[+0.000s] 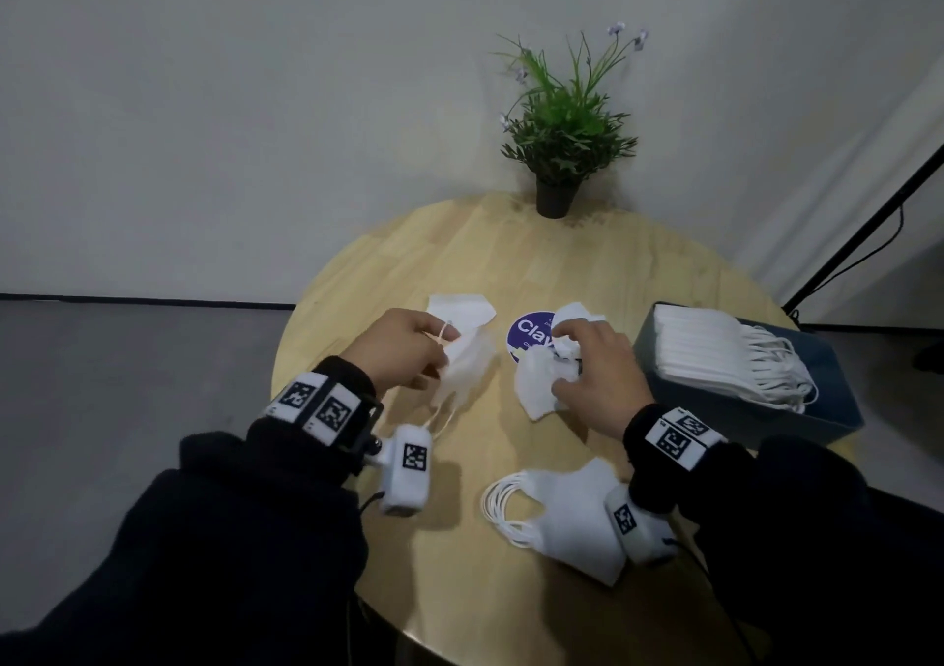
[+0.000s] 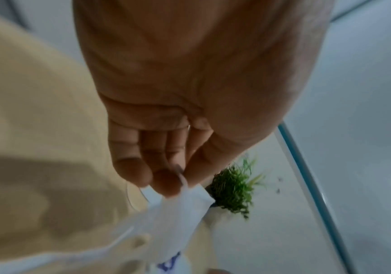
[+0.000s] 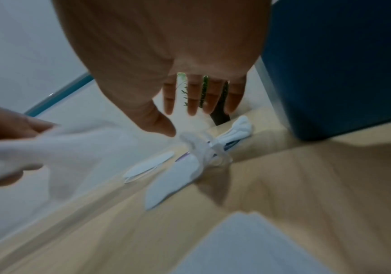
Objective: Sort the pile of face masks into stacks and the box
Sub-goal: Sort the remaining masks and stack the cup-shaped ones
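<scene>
My left hand (image 1: 439, 354) pinches a white face mask (image 1: 470, 366) between thumb and fingers (image 2: 166, 183) and holds it just above the table, with an ear loop round one finger. The held mask (image 2: 178, 213) hangs below the fingertips. My right hand (image 1: 572, 359) hovers with straight, spread fingers (image 3: 191, 100) over a small pile of crumpled masks (image 1: 536, 389), its thumb close to the top one (image 3: 197, 153). One flat mask (image 1: 459, 308) lies beyond the left hand. A neat stack of masks (image 1: 567, 517) sits near the front edge. The blue box (image 1: 766, 412) at the right holds a row of masks (image 1: 705, 349).
The round wooden table (image 1: 511, 257) carries a potted plant (image 1: 554, 195) at its far edge and a purple round sticker (image 1: 526, 333) under the pile. A dark stand leg (image 1: 868, 226) leans at the right wall. The box wall (image 3: 330, 64) stands close to my right hand.
</scene>
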Demonstrator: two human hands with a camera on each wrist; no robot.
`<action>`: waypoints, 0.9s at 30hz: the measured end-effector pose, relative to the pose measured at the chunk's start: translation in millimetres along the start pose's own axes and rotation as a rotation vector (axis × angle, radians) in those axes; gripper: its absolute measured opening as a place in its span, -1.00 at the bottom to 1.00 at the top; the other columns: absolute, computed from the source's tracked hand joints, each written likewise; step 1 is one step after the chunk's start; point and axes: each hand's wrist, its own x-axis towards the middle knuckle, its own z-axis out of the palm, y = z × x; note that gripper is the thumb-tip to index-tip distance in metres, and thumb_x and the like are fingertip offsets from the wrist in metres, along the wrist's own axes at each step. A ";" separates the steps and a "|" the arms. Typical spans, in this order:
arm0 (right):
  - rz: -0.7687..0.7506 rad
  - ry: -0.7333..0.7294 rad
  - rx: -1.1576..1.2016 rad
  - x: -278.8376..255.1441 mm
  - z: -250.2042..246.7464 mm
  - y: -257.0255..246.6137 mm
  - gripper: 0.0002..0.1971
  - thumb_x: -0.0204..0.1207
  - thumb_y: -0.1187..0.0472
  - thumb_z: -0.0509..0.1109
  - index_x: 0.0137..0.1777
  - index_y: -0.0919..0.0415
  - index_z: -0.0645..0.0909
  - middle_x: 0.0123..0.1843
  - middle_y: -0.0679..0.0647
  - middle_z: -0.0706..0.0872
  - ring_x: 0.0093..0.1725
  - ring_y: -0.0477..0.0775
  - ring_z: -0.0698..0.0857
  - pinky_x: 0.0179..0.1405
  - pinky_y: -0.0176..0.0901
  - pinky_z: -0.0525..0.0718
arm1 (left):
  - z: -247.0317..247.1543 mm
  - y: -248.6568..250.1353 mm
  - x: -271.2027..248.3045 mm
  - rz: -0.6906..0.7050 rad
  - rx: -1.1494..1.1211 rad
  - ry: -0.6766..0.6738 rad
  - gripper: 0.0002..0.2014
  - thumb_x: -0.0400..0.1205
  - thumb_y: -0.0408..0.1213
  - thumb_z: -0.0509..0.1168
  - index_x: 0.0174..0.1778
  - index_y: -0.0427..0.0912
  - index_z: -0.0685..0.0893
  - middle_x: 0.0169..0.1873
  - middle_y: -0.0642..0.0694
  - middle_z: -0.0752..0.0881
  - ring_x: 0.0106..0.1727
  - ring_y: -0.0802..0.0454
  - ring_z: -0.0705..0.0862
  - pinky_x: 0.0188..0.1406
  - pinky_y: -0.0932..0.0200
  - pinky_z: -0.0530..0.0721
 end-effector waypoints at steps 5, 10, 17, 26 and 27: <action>-0.151 -0.129 -0.115 10.5 11.3 -1.8 -0.27 0.44 0.55 0.22 0.52 -0.11 0.58 0.48 0.06 0.57 0.41 0.24 0.53 0.38 0.08 0.54 | 7.1 13.8 -3.8 -0.167 -0.615 -0.076 -0.69 0.57 -0.50 0.16 0.06 -0.26 0.78 -0.15 -0.24 0.67 -0.32 -0.20 0.63 -0.30 0.04 0.63; -0.317 -0.251 -0.524 29.3 11.2 -20.5 -0.62 0.62 0.30 0.33 0.41 0.06 0.67 0.43 0.01 0.60 0.33 0.22 0.52 0.28 0.14 0.59 | 18.3 21.5 -2.6 -0.248 -0.774 -0.240 -0.69 0.62 0.07 0.50 -0.03 -0.11 0.68 -0.42 -0.03 0.56 -0.50 0.04 0.54 -0.45 0.18 0.61; -0.382 -0.415 -0.903 45.7 7.5 -54.8 -0.79 0.48 0.10 0.53 0.10 0.00 0.69 0.12 0.02 0.72 0.21 0.15 0.62 0.11 0.05 0.48 | 23.2 5.3 8.9 0.097 0.146 0.108 -0.84 0.65 -0.18 0.46 -0.26 0.04 0.85 -0.29 0.04 0.76 -0.32 0.03 0.70 -0.30 0.15 0.66; 0.142 -0.270 0.142 50.6 -37.6 -55.8 -0.81 0.43 0.28 0.65 -0.26 0.19 0.67 -0.34 0.03 0.68 -0.33 -0.01 0.61 -0.42 -0.31 0.57 | -18.2 -5.6 9.3 -0.030 0.611 0.189 -0.71 0.62 -0.09 0.42 0.20 -0.12 0.74 0.13 -0.11 0.78 -0.01 -0.13 0.76 -0.09 0.04 0.73; 0.199 -0.274 0.211 50.0 -46.0 -56.8 -0.79 0.44 0.31 0.66 -0.27 0.17 0.65 -0.38 0.01 0.66 -0.38 -0.06 0.58 -0.49 -0.32 0.49 | -19.2 -6.9 7.2 -0.019 0.694 0.221 -0.67 0.64 -0.11 0.39 0.31 -0.09 0.67 0.22 -0.11 0.71 0.05 -0.13 0.74 -0.07 0.03 0.69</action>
